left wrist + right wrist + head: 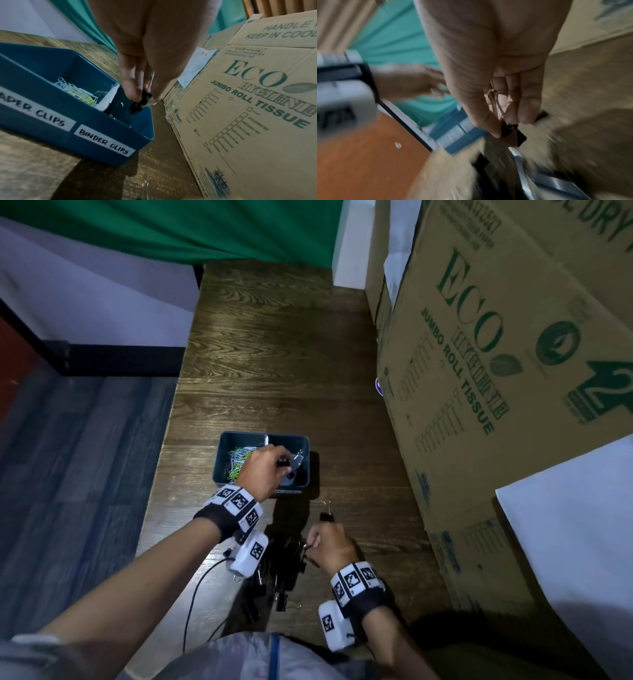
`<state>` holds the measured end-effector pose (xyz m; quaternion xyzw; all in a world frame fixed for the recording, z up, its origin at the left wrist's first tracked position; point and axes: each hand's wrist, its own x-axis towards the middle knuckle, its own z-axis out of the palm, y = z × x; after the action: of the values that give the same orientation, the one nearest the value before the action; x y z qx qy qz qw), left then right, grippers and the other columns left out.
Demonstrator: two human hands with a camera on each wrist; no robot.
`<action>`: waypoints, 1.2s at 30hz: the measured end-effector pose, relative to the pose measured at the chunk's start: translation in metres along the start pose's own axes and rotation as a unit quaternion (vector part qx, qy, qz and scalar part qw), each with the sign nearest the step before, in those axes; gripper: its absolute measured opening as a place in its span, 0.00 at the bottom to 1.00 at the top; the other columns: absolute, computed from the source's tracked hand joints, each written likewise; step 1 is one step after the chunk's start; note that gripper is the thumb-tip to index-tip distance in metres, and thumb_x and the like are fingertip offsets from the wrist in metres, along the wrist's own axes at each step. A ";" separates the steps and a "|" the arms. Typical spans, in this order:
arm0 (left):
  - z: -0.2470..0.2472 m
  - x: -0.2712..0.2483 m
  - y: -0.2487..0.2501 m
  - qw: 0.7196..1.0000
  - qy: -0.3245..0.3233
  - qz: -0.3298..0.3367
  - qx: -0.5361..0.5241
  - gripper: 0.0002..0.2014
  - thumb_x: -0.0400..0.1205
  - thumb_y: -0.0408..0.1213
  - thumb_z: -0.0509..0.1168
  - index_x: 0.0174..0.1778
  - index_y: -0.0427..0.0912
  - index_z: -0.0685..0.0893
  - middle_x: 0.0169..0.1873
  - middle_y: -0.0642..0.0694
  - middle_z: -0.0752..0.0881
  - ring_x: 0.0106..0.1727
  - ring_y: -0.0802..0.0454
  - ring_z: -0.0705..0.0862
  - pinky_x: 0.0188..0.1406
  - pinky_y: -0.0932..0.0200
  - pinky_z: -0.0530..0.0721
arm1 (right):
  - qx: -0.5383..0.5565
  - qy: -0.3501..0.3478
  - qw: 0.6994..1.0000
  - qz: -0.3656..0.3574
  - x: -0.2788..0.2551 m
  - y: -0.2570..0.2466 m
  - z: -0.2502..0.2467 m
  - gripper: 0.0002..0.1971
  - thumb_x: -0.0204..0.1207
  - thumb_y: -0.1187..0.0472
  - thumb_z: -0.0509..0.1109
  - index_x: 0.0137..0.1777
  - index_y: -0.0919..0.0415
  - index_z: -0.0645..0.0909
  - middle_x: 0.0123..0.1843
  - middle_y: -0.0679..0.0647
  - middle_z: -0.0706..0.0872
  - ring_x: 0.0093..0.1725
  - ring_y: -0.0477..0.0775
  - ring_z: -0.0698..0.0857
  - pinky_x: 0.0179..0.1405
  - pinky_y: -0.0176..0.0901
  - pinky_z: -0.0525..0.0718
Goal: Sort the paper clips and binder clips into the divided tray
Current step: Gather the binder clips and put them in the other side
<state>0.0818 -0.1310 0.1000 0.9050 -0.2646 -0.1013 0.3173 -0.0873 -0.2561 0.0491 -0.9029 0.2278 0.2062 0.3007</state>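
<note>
A blue divided tray [226, 474] [51, 108] sits mid-table, labelled PAPER CLIPS on the left and BINDER CLIPS on the right. Coloured paper clips [239, 458] [77, 92] fill its left compartment. My left hand [265, 469] [142, 94] hovers over the right compartment and pinches a black binder clip [140, 102]. My right hand [329, 544] [508, 124] is nearer to me, above a heap of black binder clips [274, 580], and pinches one binder clip [513, 134] by its wire handles. Another binder clip [326, 513] stands alone just beyond the right hand.
Large cardboard boxes [496, 371] [248, 108] wall off the table's right side close to the tray. A green cloth [188, 227] hangs at the far end. The table's left edge [164, 440] drops to the floor. A black cable [198, 587] runs from my left wrist.
</note>
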 end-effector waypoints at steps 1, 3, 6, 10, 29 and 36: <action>0.001 -0.003 -0.002 1.000 -0.001 -0.004 0.002 0.11 0.77 0.34 0.73 0.56 0.43 0.86 0.49 0.45 0.86 0.47 0.48 0.84 0.48 0.50 0.85 | 0.010 0.008 1.000 -0.014 0.003 -0.007 -0.012 0.09 0.73 0.68 0.75 0.39 0.52 0.83 0.39 0.46 0.85 0.40 0.45 0.84 0.35 0.35 0.80; 0.007 -0.018 -0.007 1.000 0.001 -0.001 0.023 0.09 0.78 0.34 0.71 0.54 0.44 0.86 0.48 0.48 0.86 0.43 0.51 0.84 0.41 0.56 0.82 | 0.039 0.046 0.997 -0.044 0.010 -0.024 -0.034 0.09 0.72 0.68 0.76 0.40 0.52 0.83 0.39 0.45 0.85 0.40 0.44 0.85 0.40 0.40 0.86; 0.019 -0.048 -0.020 0.998 -0.030 0.005 0.051 0.06 0.80 0.33 0.69 0.48 0.49 0.85 0.44 0.52 0.87 0.38 0.56 0.84 0.35 0.63 0.82 | 0.090 0.129 0.983 -0.089 0.023 -0.051 -0.062 0.09 0.73 0.67 0.78 0.44 0.53 0.83 0.39 0.44 0.85 0.39 0.40 0.84 0.40 0.35 0.82; 0.028 -0.087 -0.046 0.993 -0.071 -0.031 0.087 0.07 0.80 0.39 0.67 0.53 0.50 0.84 0.49 0.50 0.86 0.46 0.49 0.85 0.37 0.60 0.77 | 0.200 0.192 0.952 -0.128 0.044 -0.080 -0.091 0.08 0.71 0.65 0.81 0.44 0.55 0.84 0.35 0.45 0.86 0.36 0.43 0.86 0.37 0.33 0.83; 0.082 -0.150 -0.082 0.951 -0.263 -0.103 0.125 0.61 0.66 0.60 0.77 0.84 0.47 0.42 0.78 0.43 0.53 0.74 0.42 0.65 0.63 0.47 0.81 | -0.136 -0.146 0.977 -0.079 0.030 0.007 0.032 0.58 0.62 0.45 0.85 0.87 0.44 0.51 0.89 0.51 0.48 0.86 0.62 0.48 0.83 0.65 0.57; 0.090 -0.121 -0.060 0.947 -0.272 -0.062 0.162 0.62 0.66 0.52 0.78 0.81 0.61 0.34 0.74 0.41 0.58 0.61 0.37 0.79 0.50 0.45 0.85 | -0.185 -0.062 0.970 -0.148 0.015 0.005 0.059 0.46 0.66 0.66 0.80 0.82 0.50 0.62 0.78 0.57 0.66 0.77 0.65 0.64 0.76 0.62 0.70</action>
<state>-0.0262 -0.0726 -0.0061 0.8971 -0.2968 -0.3185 0.0752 -0.0912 -0.2259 -0.0045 -0.9521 0.0303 0.2531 0.1692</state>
